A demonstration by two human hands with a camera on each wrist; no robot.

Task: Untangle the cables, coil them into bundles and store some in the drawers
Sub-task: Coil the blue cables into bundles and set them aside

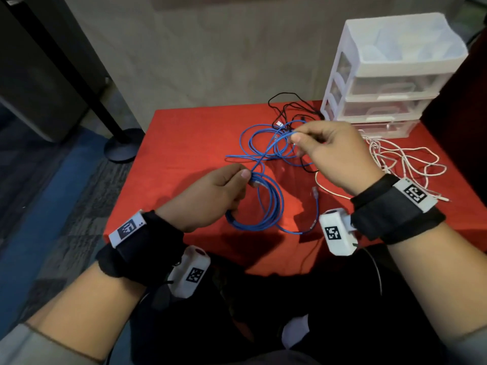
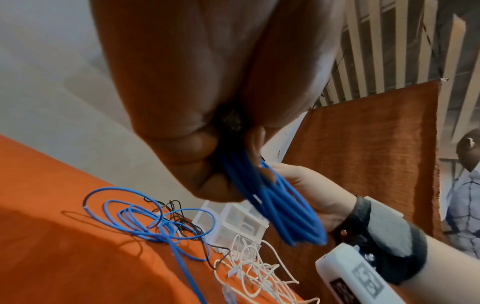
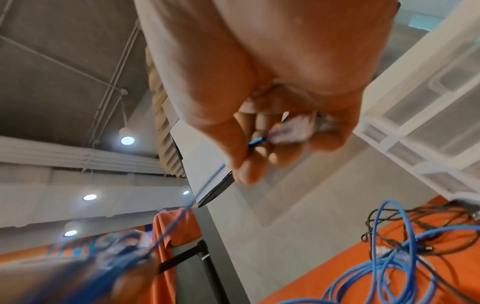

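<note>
My left hand grips a coil of blue cable over the red table; the same blue coil hangs from my curled fingers in the left wrist view. My right hand pinches the free end of that blue cable near its clear plug, held up above a loose blue cable tangle. A taut blue strand runs between both hands. A black cable and a white cable lie loose on the cloth.
A white plastic drawer unit with three closed clear drawers stands at the table's back right. A black stand pole with a round base is on the floor to the left. Another person stands beyond the table.
</note>
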